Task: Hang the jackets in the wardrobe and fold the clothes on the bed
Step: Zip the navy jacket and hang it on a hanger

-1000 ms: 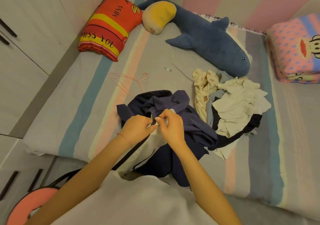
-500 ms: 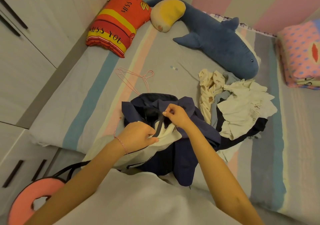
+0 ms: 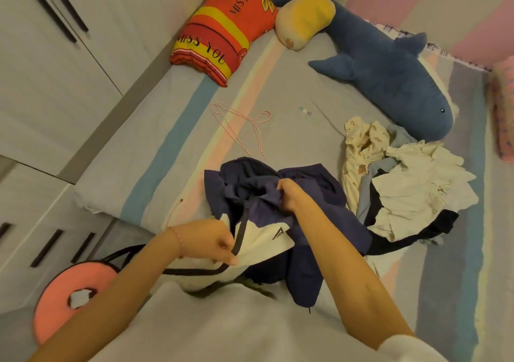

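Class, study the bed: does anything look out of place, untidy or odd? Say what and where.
Yes: pink wire hangers lie loose on the bed beyond the navy jacket. To its right, unfolded clothes sit in a crumpled heap. A small pale scrap lies stray near the plush shark.

A bed (image 3: 278, 88) with a pastel striped sheet. Toward its far end lie a red and yellow pillow (image 3: 222, 36), a yellow plush toy (image 3: 306, 19) and a blue shark plush (image 3: 389, 75). Pink wire hangers (image 3: 242, 127) lie mid-bed. At the near edge, a navy and white jacket (image 3: 236, 178) sits beside a heap of crumpled clothes (image 3: 411, 191).
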`<state>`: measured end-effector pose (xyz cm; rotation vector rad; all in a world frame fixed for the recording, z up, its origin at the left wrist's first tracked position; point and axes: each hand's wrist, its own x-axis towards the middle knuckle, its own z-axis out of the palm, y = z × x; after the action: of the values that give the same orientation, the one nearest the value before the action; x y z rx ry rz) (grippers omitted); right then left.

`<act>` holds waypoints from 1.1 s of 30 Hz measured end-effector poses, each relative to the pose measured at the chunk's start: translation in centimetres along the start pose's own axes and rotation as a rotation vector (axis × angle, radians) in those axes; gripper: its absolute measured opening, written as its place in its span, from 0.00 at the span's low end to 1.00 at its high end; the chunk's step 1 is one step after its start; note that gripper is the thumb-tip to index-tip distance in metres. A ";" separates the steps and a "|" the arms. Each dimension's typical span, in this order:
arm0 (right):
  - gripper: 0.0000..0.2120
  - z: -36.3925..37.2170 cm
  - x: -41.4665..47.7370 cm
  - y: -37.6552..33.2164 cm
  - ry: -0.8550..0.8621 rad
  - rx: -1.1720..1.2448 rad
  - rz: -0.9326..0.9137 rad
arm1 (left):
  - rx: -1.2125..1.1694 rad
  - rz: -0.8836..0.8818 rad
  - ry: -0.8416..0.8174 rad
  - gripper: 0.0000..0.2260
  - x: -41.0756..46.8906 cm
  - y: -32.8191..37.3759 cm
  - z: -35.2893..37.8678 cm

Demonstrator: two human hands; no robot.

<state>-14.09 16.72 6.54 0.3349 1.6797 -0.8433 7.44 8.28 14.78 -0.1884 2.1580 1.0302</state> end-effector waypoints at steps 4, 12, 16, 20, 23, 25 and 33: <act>0.03 -0.8 -5.7 -3.7 -0.162 0.470 -0.289 | -0.135 -0.145 0.027 0.11 -1.3 -2.0 -2.2; 0.25 -0.8 -19.4 -4.7 -0.607 0.545 -0.757 | -0.914 -0.163 0.796 0.28 4.7 2.3 -8.8; 0.29 -0.8 -21.6 -4.0 -0.571 0.466 -0.878 | -1.486 -0.112 0.699 0.32 5.7 4.8 -10.8; 0.14 -2.6 -23.1 -4.6 -0.408 0.562 -1.019 | -1.473 -0.124 0.865 0.09 3.5 6.3 -13.2; 0.11 -5.4 -23.8 -5.4 -0.282 0.762 -1.093 | -1.638 0.234 0.924 0.14 0.8 7.7 -17.7; 0.15 -6.7 -23.7 -5.7 -0.240 0.886 -1.078 | -1.770 0.495 0.919 0.21 -1.4 8.5 -19.4; 0.20 -7.2 -14.4 -1.3 -0.035 0.832 -0.390 | -2.121 0.501 0.741 0.36 0.2 5.3 -12.1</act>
<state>-15.94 23.81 20.96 0.5534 1.3027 -1.8230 -1.58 3.14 22.95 -1.0685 0.4711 3.4320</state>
